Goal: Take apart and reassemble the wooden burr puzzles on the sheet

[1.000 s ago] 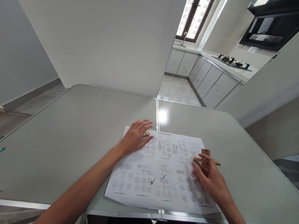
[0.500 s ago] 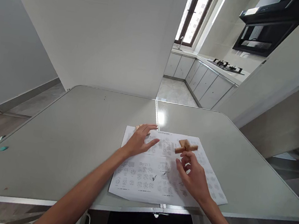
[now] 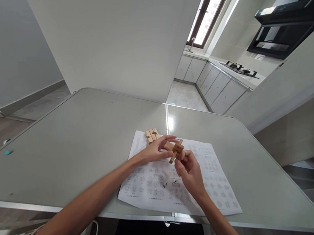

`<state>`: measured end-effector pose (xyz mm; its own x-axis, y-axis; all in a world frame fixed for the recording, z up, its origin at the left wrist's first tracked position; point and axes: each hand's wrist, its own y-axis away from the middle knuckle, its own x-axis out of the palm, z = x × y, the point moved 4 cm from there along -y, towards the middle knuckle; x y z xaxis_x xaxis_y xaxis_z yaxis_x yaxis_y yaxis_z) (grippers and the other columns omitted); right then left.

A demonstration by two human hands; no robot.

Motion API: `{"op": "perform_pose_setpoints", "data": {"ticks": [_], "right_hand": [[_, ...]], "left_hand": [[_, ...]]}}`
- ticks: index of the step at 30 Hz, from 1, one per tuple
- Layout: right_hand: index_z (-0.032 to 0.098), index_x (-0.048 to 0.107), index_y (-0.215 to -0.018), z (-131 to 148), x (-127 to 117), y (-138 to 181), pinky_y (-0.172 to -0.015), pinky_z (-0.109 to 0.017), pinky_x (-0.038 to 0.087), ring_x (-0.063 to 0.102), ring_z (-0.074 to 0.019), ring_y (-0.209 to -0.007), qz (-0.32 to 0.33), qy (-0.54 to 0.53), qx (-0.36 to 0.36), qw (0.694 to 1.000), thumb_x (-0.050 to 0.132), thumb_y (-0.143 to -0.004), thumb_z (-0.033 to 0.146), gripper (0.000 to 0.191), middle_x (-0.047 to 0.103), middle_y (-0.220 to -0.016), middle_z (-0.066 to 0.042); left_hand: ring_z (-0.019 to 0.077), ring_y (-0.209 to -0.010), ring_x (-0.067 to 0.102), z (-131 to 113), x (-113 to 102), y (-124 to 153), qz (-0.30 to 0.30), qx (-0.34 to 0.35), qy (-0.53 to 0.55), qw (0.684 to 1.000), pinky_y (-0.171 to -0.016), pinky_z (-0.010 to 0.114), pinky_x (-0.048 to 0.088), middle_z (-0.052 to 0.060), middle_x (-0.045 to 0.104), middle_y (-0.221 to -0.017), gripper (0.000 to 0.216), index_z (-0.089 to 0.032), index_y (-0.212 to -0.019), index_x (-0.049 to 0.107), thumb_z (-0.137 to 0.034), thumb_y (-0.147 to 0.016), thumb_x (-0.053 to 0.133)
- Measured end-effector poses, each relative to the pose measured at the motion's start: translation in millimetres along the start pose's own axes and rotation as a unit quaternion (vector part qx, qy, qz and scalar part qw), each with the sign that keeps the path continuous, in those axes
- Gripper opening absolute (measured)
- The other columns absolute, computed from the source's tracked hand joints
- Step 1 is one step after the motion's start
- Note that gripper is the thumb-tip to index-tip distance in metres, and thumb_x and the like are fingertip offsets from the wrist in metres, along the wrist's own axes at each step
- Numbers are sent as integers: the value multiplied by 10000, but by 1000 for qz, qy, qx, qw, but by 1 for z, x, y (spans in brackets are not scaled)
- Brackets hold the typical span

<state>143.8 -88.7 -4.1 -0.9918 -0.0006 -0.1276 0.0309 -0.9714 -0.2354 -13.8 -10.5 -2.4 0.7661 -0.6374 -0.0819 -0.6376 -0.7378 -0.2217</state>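
Observation:
A wooden interlocking puzzle (image 3: 178,148), made of crossed light-brown bars, is between my hands just above the printed sheet (image 3: 146,204). My right hand (image 3: 192,175) pinches its right-hand bar between thumb and fingers. From the other side, my left hand (image 3: 155,152) has its thumb and fingers around the left part of the puzzle, near both ends of the tilted bar. Beyond my left hand lie several notched wooden pieces (image 3: 151,135) side by side at the sheet's top left edge; my hand partly hides them.
A pale grey folding table (image 3: 86,135) with a metal edge and a centre seam carries the sheet. A small teal object (image 3: 9,152) is near its left edge. Behind stand a white wall (image 3: 112,39) and a kitchen with a stove (image 3: 240,69).
My right hand has brought the wooden puzzle leftward across the sheet to my left hand. The left hand has shifted right, leaving the notched pieces more exposed.

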Motion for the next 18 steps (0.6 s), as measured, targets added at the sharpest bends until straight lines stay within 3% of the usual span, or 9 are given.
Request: {"op": "perform_pose_setpoints", "data": {"ticks": [2, 5, 8, 11, 14, 18], "right_hand": [[276, 402, -888, 0, 3, -3, -541, -279, 404, 432, -131, -533, 5, -46, 15, 999, 589, -975, 381, 231, 465, -679, 78], [272, 407, -873, -2, 5, -4, -543, -282, 393, 404, -128, -509, 7, -97, 34, 995, 571, -996, 402, 243, 437, -627, 91], [266, 460, -921, -6, 5, -6, -537, -278, 391, 421, -130, -526, 7, -135, 52, 989, 566, -1025, 462, 245, 473, -641, 80], [271, 531, -1091, -11, -1, -12, -521, -267, 385, 426, -130, -540, -16, -146, 78, 986, 593, -1030, 512, 256, 516, -664, 75], [258, 573, -1181, -17, -8, -22, -528, -274, 386, 440, -130, -554, -22, -135, 94, 986, 650, -999, 548, 351, 568, -696, 57], [219, 671, -1114, -26, -9, -36, -571, -288, 393, 466, -136, -611, 5, -141, 108, 984, 686, -972, 565, 374, 609, -752, 19]], "left_hand": [[326, -1312, 669, 1, 5, 0, 33, 10, 2, 999, -1046, 533, 601, 96, 674, -1447, 685, -357, -1440, 598, -555, -831, 841], [334, -1298, 675, 3, 11, 0, 55, 16, -2, 998, -1077, 544, 583, 88, 754, -1279, 544, -319, -1290, 721, -474, -796, 886], [334, -1265, 689, 10, 10, -1, 13, -15, 21, 1000, -1131, 566, 524, 93, 782, -1173, 761, -271, -1409, 644, -411, -724, 945], [337, -1267, 680, 15, 6, -1, -34, -38, 18, 999, -1157, 563, 470, 107, 767, -1226, 985, -245, -1519, 531, -372, -656, 986], [339, -1260, 677, 14, 3, -1, -68, -40, -22, 997, -1137, 538, 474, 111, 723, -1321, 997, -261, -1504, 544, -354, -622, 998], [313, -1155, 712, 7, 1, 0, -118, -30, -81, 989, -1067, 522, 524, 97, 713, -1307, 996, -275, -1483, 540, -382, -606, 999]]}}
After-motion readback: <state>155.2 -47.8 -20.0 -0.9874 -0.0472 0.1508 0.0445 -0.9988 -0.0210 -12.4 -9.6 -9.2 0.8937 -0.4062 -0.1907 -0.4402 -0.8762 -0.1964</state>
